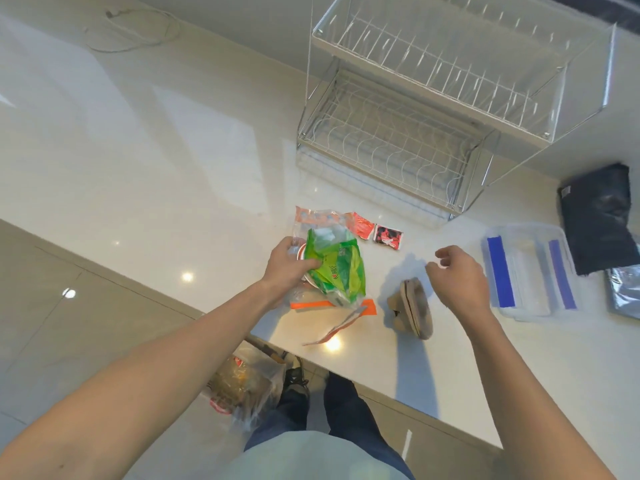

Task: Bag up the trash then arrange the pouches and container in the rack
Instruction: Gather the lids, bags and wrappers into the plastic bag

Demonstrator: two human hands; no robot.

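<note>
My left hand point(289, 263) grips a clear plastic bag point(322, 221) with an orange strip, and a green wrapper point(341, 268) is stuffed in it. A red sachet point(362, 225) and a black-and-red sachet point(388, 236) lie just beyond it. My right hand point(457, 277) hovers with its fingers apart and holds nothing, right above a crumpled brown piece of trash point(414, 308). A torn strip point(337, 329) lies near the counter's front edge. A clear container point(530, 270) with blue clips sits to the right. Beside it lie a black pouch point(601, 216) and a silver pouch point(625, 294).
The white two-tier wire rack point(433, 109) stands at the back of the white counter point(156, 150). A white cable point(135, 29) lies at the far left. On the floor below the counter edge sits a filled plastic bag point(246, 382) beside my feet.
</note>
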